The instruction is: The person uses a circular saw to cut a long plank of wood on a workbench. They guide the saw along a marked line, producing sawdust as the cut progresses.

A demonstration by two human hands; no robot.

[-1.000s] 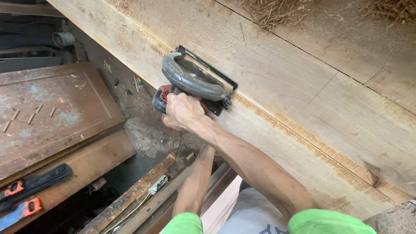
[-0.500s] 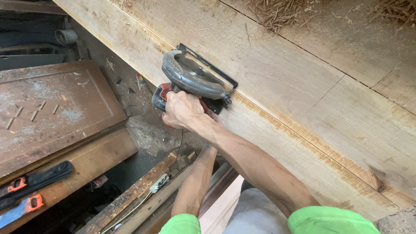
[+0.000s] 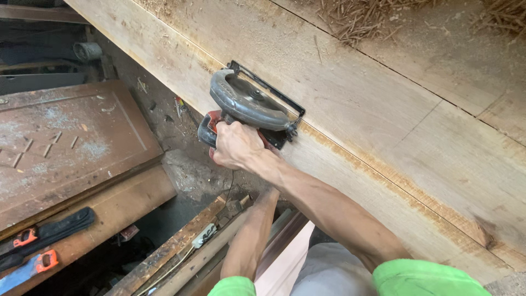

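Observation:
My right hand [image 3: 235, 145] is shut on the red-and-black handle of a circular saw [image 3: 249, 101]. The saw has a grey blade guard, and its black base rests flat on a wide, pale wooden plank [image 3: 383, 109] that runs diagonally across the view. A thin cut line with a rough orange-brown edge [image 3: 394, 181] trails behind the saw toward the lower right. My left forearm [image 3: 249, 241] reaches up under the right arm. My left hand is hidden behind that arm and the plank's edge.
A dusty brown door panel [image 3: 66, 137] lies at the left, with two orange-handled hand saws [image 3: 33, 263] below it. Wood strips and a white power strip [image 3: 204, 235] lie near my legs. Straw-like shavings [image 3: 361, 19] litter the plank's far side.
The saw and my right hand have crept slightly up and left along the plank. Otherwise only the view has shifted a little.

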